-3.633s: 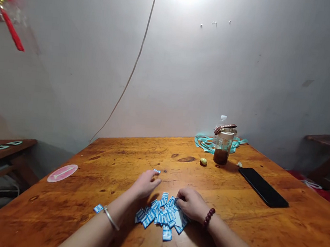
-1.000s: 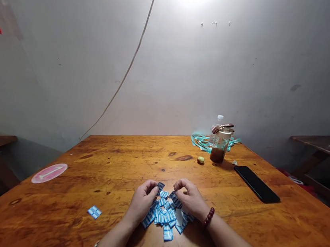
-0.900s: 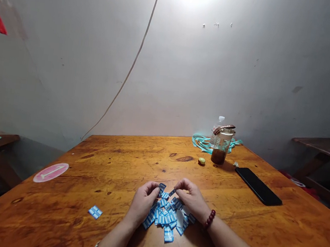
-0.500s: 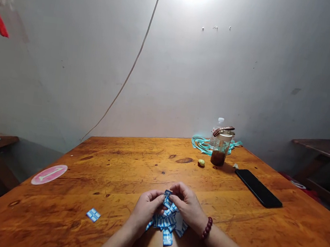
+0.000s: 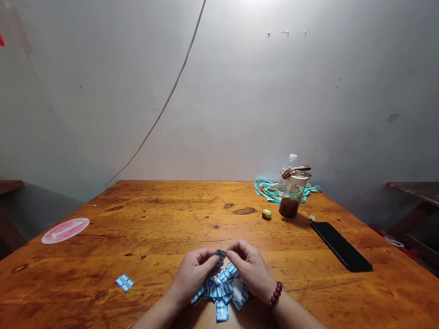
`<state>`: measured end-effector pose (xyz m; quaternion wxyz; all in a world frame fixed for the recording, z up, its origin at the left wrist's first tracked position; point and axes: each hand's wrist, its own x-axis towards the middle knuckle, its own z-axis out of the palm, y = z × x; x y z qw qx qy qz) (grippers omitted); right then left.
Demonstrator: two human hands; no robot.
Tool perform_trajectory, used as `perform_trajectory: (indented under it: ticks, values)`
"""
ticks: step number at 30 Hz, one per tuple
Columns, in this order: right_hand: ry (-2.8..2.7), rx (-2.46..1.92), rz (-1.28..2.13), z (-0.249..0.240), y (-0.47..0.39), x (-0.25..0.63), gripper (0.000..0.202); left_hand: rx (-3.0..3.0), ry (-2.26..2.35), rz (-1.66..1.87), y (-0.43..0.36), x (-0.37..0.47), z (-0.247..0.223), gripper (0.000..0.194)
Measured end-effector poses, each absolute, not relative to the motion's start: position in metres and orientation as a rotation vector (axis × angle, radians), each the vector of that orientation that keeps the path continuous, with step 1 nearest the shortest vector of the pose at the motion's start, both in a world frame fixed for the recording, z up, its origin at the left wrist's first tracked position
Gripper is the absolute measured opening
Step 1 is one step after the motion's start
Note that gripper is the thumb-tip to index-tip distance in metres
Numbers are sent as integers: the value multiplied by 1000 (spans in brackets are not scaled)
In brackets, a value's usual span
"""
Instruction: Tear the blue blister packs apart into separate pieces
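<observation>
Near the table's front, my left hand [image 5: 192, 274] pinches a small blue-and-white folded paper piece [image 5: 220, 255] between thumb and fingers. This piece looks dark and slightly blurred. At its right edge, the thumb and forefinger of my right hand [image 5: 250, 267] are closed together on it. Below both hands lies a loose heap of similar blue-and-white pieces [image 5: 220, 290], some overlapping and partly covered by my hands. A separate flat blue-and-white square [image 5: 124, 282] rests on the table to the left.
On the wooden table [image 5: 165, 216] stand a cup of brown drink [image 5: 289, 207] and a clear bottle [image 5: 292, 157] behind it, beside turquoise straps [image 5: 264, 190]. A small yellowish object [image 5: 267, 213] and a black phone [image 5: 341, 247] lie right. A pink round sticker [image 5: 65, 230] is left.
The held piece has tilted and shifted slightly left, now showing a darker face. My right fingertips have moved to its right edge. The view has shifted a little.
</observation>
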<state>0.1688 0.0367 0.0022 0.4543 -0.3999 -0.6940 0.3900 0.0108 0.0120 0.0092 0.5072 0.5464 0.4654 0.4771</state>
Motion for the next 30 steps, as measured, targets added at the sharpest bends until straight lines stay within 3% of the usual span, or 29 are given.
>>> perform_trajectory:
  ticks: [5,13,23,30]
  values:
    - [-1839,-1142,699,-1,49,180,19,1152,1258,1373,26,-10,9,27]
    - [-2419,-1115,301,-3,34,172,22,1101,1200,1373,29,-7,-1,27]
    - [-2191,-1451,364,-4,53,189,30,1049,1229,1298,28,-7,-4,27]
    - [-2109,-1434,404,-11,59,195,29,1075,1220,1318,29,-7,-4,27]
